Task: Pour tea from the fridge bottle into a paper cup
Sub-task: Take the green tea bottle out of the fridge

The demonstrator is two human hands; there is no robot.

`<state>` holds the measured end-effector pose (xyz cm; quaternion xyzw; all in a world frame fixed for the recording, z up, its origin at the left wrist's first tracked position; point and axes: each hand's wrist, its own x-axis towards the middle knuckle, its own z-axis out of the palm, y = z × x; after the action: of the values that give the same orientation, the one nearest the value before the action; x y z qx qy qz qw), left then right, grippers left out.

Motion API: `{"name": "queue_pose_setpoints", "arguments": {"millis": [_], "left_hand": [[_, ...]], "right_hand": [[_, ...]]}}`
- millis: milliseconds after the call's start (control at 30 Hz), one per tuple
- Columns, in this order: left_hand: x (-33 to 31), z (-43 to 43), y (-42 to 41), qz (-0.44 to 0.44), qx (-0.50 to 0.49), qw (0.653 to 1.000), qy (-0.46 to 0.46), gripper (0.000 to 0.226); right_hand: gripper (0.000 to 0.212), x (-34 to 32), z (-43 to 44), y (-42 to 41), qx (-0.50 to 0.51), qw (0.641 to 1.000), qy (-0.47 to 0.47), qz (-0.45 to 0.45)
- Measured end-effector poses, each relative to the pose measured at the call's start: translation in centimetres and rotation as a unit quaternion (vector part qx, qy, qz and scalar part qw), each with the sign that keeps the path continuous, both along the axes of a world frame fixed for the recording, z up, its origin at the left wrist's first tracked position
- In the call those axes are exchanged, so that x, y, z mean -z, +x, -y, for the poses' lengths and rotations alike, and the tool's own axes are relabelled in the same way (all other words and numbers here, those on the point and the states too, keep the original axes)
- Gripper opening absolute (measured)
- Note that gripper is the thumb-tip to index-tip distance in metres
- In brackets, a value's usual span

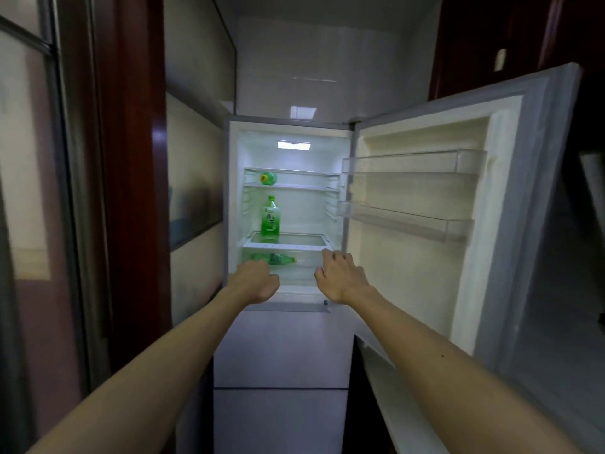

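Observation:
The fridge [233,204] stands with its upper door [425,263] swung wide to the right. A green tea bottle [270,217] stands upright on the middle glass shelf. A second green bottle [268,178] lies on the top shelf, and a third [275,258] lies on its side in the bottom drawer. My left hand [257,283] hovers at the fridge's lower left opening with fingers curled, holding nothing. My right hand [340,276] reaches toward the lower right of the compartment with fingers loosely spread, also holding nothing. No paper cup is in view.
The door carries two transparent bins [412,162] with nothing in them. Below the open compartment are the closed lower fridge doors [281,352]. A dark wooden frame [131,191] and a wall close in on the left; dark cabinets hang at upper right.

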<state>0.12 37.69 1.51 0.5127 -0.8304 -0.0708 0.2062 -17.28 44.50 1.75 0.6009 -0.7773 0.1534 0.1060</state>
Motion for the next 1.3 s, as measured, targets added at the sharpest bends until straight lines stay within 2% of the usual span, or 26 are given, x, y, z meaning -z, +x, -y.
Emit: {"name": "queue_pose_setpoints", "arguments": {"millis": [200, 433, 567, 700, 933, 1300], "left_hand": [[0.6, 4.6, 4.0, 0.0, -0.022, 1.0, 0.01, 0.039], [1.5, 10.6, 6.5, -0.009, -0.005, 1.0, 0.003, 0.025], [2.0, 13.3, 6.7, -0.01, 0.002, 1.0, -0.002, 0.027], [2.7, 15.9, 5.7, -0.019, 0.026, 0.999, 0.007, 0.037], [3.9, 19.6, 3.1, 0.019, 0.033, 0.999, -0.013, 0.035], [2.9, 27.1, -1.7, 0.021, 0.0, 0.999, -0.04, 0.036]], "right_hand": [[0.048, 0.2, 4.8, 2.5, -0.002, 1.0, 0.016, -0.012], [0.05, 0.3, 9.5, 3.4, 0.007, 0.999, 0.034, -0.016], [0.049, 0.3, 11.0, 3.2, 0.018, 0.999, 0.032, -0.021], [0.048, 0.7, 12.6, 2.7, 0.033, 0.999, 0.036, -0.021], [0.048, 1.5, 15.9, 1.0, 0.03, 0.999, 0.044, -0.007], [0.048, -0.2, 26.3, -3.6, -0.003, 1.0, 0.013, -0.006]]}}
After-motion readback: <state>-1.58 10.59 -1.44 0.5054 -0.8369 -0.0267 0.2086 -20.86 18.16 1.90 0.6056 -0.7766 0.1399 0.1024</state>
